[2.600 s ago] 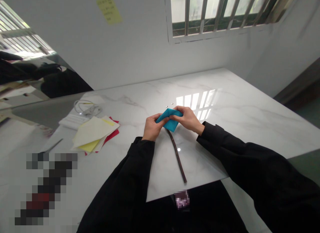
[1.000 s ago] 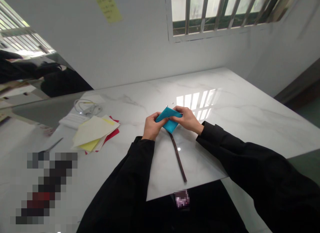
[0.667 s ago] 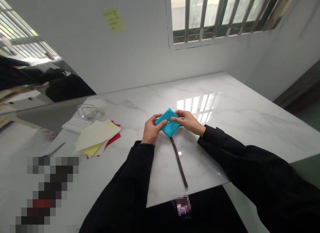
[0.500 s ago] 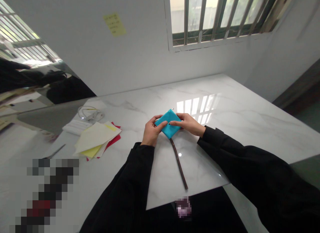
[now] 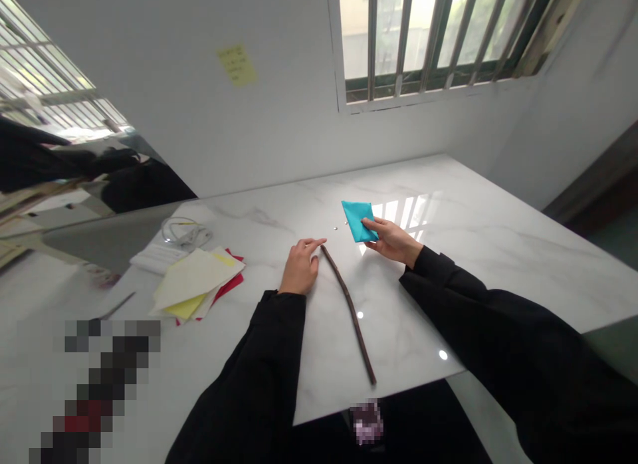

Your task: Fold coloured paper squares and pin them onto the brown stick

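Note:
A folded piece of bright blue paper [image 5: 357,219] is pinched at its right corner by my right hand [image 5: 396,241], thumb on top and fingers beneath. It is held tilted above the table. My left hand [image 5: 300,266] rests on the tabletop, holding nothing, with its index finger stretched out and the other fingers partly curled. That fingertip is right by the upper end of a thin brown stick [image 5: 353,311]; whether it touches cannot be made out. The stick lies slightly bent across the table towards the front edge. Two tiny shiny bits [image 5: 335,228] lie just beyond my left fingertips.
Left of my hands lies a stack of cream, yellow and red paper sheets [image 5: 199,284]. Behind it is a coiled white cable [image 5: 187,234]. The white marbled table [image 5: 478,251] meets a wall with a barred window [image 5: 423,45] and a yellow sticky note [image 5: 238,65].
My left hand has let go of the blue paper and come down near the stick. My right hand has carried the paper up and right, uncovering the stick's upper end.

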